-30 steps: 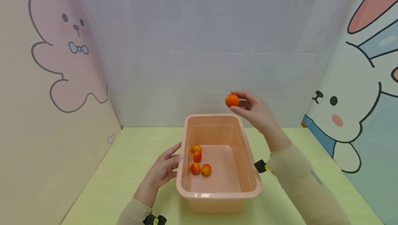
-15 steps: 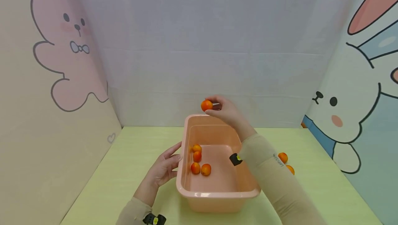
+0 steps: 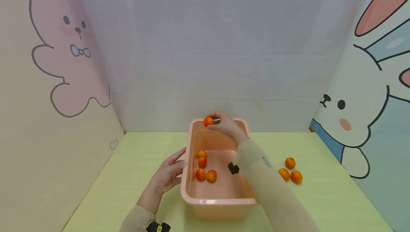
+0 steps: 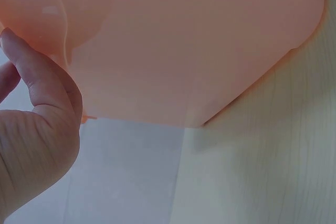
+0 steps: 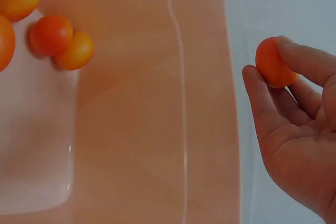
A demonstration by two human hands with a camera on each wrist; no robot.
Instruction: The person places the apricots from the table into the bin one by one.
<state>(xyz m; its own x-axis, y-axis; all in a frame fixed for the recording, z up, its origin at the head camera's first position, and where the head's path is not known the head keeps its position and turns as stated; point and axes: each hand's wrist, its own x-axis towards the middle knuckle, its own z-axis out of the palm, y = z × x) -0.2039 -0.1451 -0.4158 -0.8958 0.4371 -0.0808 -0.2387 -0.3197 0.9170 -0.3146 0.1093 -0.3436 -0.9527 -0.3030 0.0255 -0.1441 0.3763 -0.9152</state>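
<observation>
The fingertips and thumb of my right hand (image 3: 225,124) pinch a small round orange-red fruit (image 3: 208,121), smooth like a tomato. They hold it over the far end of a pink plastic tub (image 3: 219,201). In the right wrist view the held fruit (image 5: 275,62) shows between thumb and fingers, near the tub wall (image 5: 205,129). Several similar fruits (image 3: 202,162) lie on the tub floor along its left side. My left hand (image 3: 168,173) rests against the tub's left outer wall with its fingers extended. In the left wrist view, the left hand (image 4: 44,114) touches the tub (image 4: 184,40).
Three more orange fruits (image 3: 290,163) lie on the pale green tabletop (image 3: 320,196) right of the tub, near the right forearm. A white cloth wall (image 3: 205,47) stands behind, with printed cartoon panels at both sides.
My right hand has carried the fruit left and down, from the tub's far right to above its far end. Fruits on the table have come into sight. The left hand stays in place.
</observation>
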